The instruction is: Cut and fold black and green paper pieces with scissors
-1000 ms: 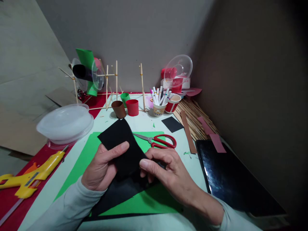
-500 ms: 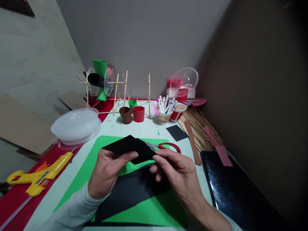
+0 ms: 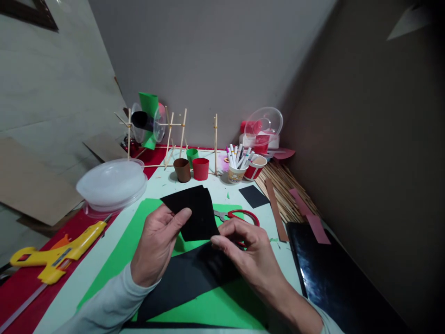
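The left hand (image 3: pixel 155 246) pinches the black card (image 3: pixel 200 218) by its left side, the right hand (image 3: pixel 248 250) its lower right corner. The card spans between both, above a slanting black strip (image 3: pixel 184 280); scissors (image 3: pixel 239 211) lie just beyond the right hand.

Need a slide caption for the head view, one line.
Left hand and right hand hold a black piece above a green sheet, red-handled scissors lying beyond.

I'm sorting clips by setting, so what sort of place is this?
Probably a craft table in a room corner: a yellow glue gun, red-handled scissors and a cup of markers lie around the green sheets.
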The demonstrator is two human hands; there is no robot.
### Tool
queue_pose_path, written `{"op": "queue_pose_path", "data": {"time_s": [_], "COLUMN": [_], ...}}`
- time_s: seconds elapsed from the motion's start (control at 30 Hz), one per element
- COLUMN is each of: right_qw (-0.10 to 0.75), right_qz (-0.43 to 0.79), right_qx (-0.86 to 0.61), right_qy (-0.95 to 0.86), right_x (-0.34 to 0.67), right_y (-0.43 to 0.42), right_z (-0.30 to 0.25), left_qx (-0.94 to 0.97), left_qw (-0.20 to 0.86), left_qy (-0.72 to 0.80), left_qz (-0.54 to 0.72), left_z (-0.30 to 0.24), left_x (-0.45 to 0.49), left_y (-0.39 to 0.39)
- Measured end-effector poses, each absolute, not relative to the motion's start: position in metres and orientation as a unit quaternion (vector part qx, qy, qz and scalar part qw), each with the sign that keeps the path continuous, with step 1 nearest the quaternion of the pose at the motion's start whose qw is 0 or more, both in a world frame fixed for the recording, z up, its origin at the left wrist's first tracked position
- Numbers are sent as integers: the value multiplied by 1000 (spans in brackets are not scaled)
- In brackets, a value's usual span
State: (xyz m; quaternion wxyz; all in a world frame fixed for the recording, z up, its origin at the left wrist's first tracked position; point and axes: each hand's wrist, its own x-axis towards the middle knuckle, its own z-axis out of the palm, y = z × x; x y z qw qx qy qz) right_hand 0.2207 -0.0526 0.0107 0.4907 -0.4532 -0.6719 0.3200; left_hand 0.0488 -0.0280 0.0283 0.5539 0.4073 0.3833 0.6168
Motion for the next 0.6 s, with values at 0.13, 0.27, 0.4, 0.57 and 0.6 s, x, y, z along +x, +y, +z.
{"op": "queue_pose_path", "data": {"time_s": [0.13,0.27,0.4,0.57,0.6], "right_qw": [470,488,517,555,558], "right_qz": [389,423,443,423,417], "right_qx": [-441,-400,-392,-439,-446], "right_qy": [-658,-650,-619,-567,-562], "right_x": [224,230,230,226,225], "right_y": [-56,-60,-59,-58,-58], "right_z": [22,33,35,29,28], "left_qx": [393,415,440,412,410], "left_qw": [572,600,634,672,672], "left_qy": [386,390,394,426,433], "left_qz": [608,562,500,443,439], "left_z": [32,28,26,29,29], "left_x": [52,51,52,57,57], "left_y": [-30,-34,-39,-49,-50]}}
